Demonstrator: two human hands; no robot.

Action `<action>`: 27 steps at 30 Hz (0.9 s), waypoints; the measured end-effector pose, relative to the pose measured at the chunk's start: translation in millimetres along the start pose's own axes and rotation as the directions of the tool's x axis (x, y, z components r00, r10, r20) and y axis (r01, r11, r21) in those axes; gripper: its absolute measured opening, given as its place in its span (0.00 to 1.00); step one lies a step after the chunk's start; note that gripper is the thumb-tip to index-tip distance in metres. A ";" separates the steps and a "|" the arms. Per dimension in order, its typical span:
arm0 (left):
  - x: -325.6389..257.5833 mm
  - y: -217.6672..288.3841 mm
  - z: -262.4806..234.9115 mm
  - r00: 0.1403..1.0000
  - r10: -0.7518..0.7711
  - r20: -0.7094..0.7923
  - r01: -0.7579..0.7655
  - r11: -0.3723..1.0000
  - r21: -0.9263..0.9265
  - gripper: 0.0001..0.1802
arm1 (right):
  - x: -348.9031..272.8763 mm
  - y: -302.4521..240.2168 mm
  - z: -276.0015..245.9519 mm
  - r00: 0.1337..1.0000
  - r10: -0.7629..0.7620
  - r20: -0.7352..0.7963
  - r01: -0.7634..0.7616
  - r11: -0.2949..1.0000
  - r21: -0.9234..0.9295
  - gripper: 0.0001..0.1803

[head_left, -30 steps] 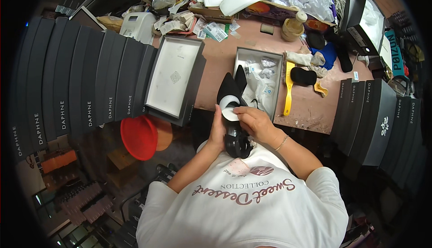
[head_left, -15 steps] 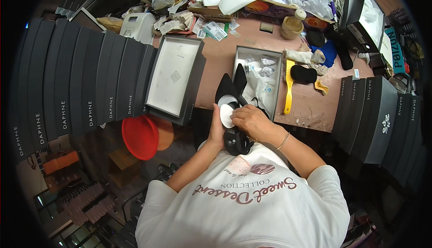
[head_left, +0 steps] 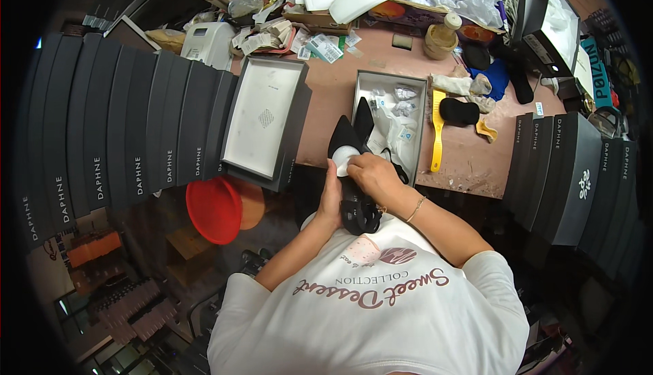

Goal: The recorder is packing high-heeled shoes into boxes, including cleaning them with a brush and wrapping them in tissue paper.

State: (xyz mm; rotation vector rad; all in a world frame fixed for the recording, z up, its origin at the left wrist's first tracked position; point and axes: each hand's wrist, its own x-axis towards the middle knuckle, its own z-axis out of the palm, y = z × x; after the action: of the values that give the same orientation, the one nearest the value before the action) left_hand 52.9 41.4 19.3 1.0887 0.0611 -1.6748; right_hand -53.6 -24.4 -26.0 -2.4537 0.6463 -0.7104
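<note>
A row of dark boxes (head_left: 136, 123) stands along the left side, with a red basin (head_left: 214, 212) below and nearer. To the right, a shallow dark box (head_left: 264, 120) with a white inside lies at the left of the tabletop (head_left: 326, 82).

The left forearm slants far and rightward to the left hand (head_left: 329, 201), which is held upright along the left side of a black shoe (head_left: 345, 133), thumb pointing far. Its grip is clamped on the shoe, which sits in front of the person's chest, pointed toe facing far. A white pad (head_left: 345, 156) lies at the shoe's opening. The right hand (head_left: 379, 179) comes over from the right, its back upward, wrist bent, fingers bunched together at the pad's near right edge; whether this grip pinches the pad or only presses it, I cannot tell.

Just beyond the right hand is an open box (head_left: 390, 77) holding white paper (head_left: 391, 127). Further right lie a yellow brush (head_left: 437, 137) and a black pad (head_left: 459, 112), then more dark boxes (head_left: 568, 171) at the far right.

Half a second ago the white pad showed as a nearly whole oval, nearer the person; now it sits closer to the toe and is partly covered. The right hand has moved slightly farther out, while the left hand keeps its place.
</note>
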 end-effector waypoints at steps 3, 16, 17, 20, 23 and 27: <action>6.6 -7.9 -15.7 0.999 -0.001 0.050 -0.002 0.998 0.064 0.40 | 8.5 4.5 -7.1 0.999 -0.019 -0.033 0.017 0.998 -0.058 0.04; 18.3 35.5 -40.8 0.997 -0.017 0.075 -0.001 0.971 0.239 0.24 | 17.9 156.4 -20.8 0.933 0.304 0.192 -0.079 0.694 -0.715 0.11; 18.1 37.3 -41.0 0.997 -0.045 0.065 0.039 0.995 0.095 0.26 | 19.8 153.4 -23.8 0.950 0.296 0.097 -0.164 0.741 -0.651 0.12; 14.4 38.7 -35.4 0.997 0.053 0.064 -0.059 0.994 0.097 0.29 | 25.4 121.2 -59.7 0.883 0.463 -0.082 -0.470 0.869 -0.155 0.18; 20.3 28.1 -43.8 0.994 0.001 0.114 -0.006 0.999 0.044 0.30 | 30.8 41.5 -88.4 0.903 0.430 -0.007 -0.395 0.836 0.380 0.20; 21.3 13.4 -7.9 0.987 0.159 -0.033 -0.157 0.986 0.058 0.25 | 19.6 -11.0 -50.8 0.990 0.119 0.076 -0.127 0.985 0.115 0.16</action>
State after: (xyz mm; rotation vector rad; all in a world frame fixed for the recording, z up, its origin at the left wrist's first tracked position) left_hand 68.5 24.3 6.5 1.1368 -0.0464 -1.5217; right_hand -65.6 -43.6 24.8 -2.2957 0.7012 -0.5958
